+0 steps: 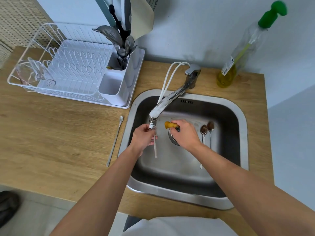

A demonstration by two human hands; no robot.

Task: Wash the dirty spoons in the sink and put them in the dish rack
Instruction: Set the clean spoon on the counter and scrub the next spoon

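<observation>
Sink (238, 116) — left hand (143, 137) grips spoon (155, 149) | right hand (185, 133) squeezes sponge (168, 124)

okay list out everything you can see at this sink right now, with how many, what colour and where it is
Sink: one, steel, set in the wooden counter.
Tap: one, chrome, spout over the basin.
Dirty spoons: two, steel with brown bowls, lying in the basin, right side.
Held spoon: one, pale, under the spout.
Long spoon: one, pale, on the counter left of the sink.
Sponge: one, yellow, over the drain.
Dish rack: one, white, back left.
Utensils: several, in the rack's holder.
Glass jug: one, clear, in the rack.
Soap bottle: one, clear, green pump, back right.
Left hand: holds the spoon.
Right hand: grips the sponge.
</observation>
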